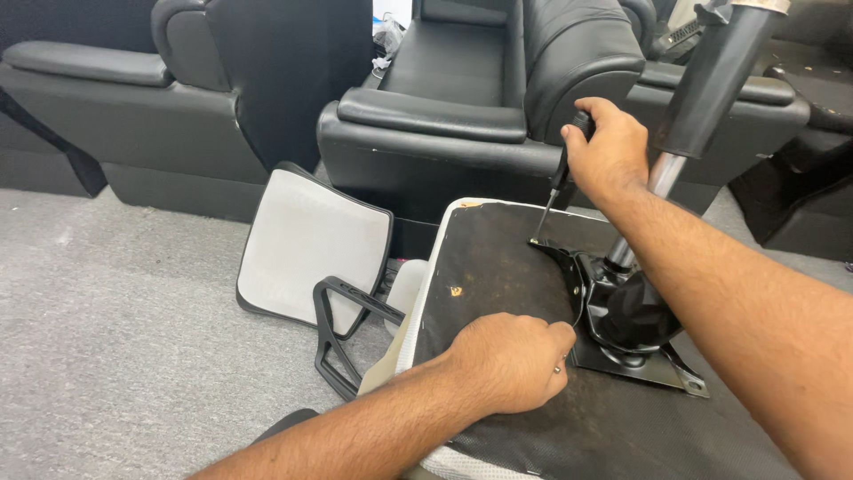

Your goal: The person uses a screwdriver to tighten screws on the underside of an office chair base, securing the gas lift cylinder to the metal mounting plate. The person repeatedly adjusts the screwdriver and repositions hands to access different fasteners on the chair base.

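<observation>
An office chair seat [498, 267] lies upside down, its dark underside facing up. A black metal mechanism plate [622, 347] with a gas cylinder [711, 80] is mounted on it. My right hand [604, 151] grips a black-handled screwdriver [555, 191], whose tip meets the plate's far corner. My left hand [511, 360] is closed in a loose fist and rests on the seat underside beside the plate, with a small screw-like item pinched between its fingertips.
A white mesh chair backrest [306, 249] with a black frame leans on the grey carpet. A black armrest [342, 329] lies beside the seat. Black leather armchairs [426, 116] stand close behind.
</observation>
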